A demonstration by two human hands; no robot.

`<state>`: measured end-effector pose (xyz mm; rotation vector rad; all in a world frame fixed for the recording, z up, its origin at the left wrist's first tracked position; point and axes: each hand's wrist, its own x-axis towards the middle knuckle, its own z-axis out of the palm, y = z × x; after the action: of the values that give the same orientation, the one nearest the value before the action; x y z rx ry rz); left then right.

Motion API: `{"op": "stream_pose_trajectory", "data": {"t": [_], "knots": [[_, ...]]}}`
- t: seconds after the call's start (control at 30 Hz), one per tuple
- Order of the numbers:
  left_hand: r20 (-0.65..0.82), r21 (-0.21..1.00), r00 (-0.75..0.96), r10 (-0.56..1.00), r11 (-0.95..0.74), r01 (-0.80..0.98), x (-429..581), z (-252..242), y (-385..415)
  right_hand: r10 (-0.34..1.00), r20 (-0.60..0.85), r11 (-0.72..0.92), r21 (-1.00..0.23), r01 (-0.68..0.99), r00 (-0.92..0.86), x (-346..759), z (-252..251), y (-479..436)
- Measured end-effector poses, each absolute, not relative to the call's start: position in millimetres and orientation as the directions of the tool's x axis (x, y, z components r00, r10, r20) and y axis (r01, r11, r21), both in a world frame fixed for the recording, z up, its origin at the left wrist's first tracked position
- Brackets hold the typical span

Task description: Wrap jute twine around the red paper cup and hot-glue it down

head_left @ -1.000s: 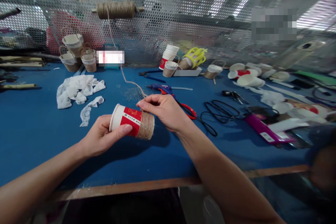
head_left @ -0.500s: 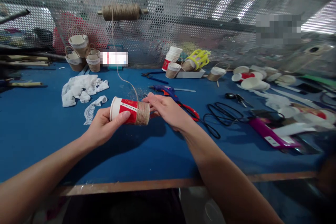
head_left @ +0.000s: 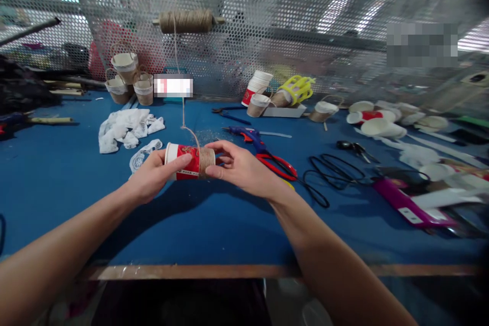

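A red and white paper cup [head_left: 186, 161] lies sideways in the air over the blue table [head_left: 57, 183], its bottom part wound with brown twine. My left hand [head_left: 153, 175] grips the rim end, thumb on the red side. My right hand [head_left: 239, 168] holds the wound base end, fingers curled round it. A twine strand [head_left: 182, 107] runs from the cup up to a twine spool [head_left: 187, 21] on a rod at the mesh wall.
White lace scraps [head_left: 128, 127] lie at left, with finished twine-wrapped cup baskets [head_left: 130, 79] behind. A blue glue gun [head_left: 248, 135], red-handled scissors [head_left: 280, 165], black cable [head_left: 324, 173], stacked cups [head_left: 256, 86] and loose cups [head_left: 374, 119] fill the right side.
The cup has moved up and away from me and turned flatter. My right hand has shifted from pinching the twine above the cup to cupping the wound base end.
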<state>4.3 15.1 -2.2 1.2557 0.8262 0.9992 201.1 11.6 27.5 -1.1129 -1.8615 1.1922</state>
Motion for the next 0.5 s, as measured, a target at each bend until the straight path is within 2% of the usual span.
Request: {"op": "stream_pose_trajectory", "data": {"t": [0.2, 0.37, 0.5], "knots": [[0.041, 0.994, 0.467, 0.883, -0.084, 0.072, 6, 5, 8, 0.912, 0.150, 0.277, -0.912, 0.304, -0.381, 200, 25, 14], [0.066, 0.967, 0.539, 0.840, -0.187, 0.172, 7, 11, 2, 0.936, 0.117, 0.196, -0.957, 0.216, -0.331, 192, 21, 12], [0.055, 0.955, 0.558, 0.828, -0.206, 0.212, 7, 11, 0, 0.937, 0.061, 0.122, -0.980, 0.159, -0.344, 189, 18, 11]]}}
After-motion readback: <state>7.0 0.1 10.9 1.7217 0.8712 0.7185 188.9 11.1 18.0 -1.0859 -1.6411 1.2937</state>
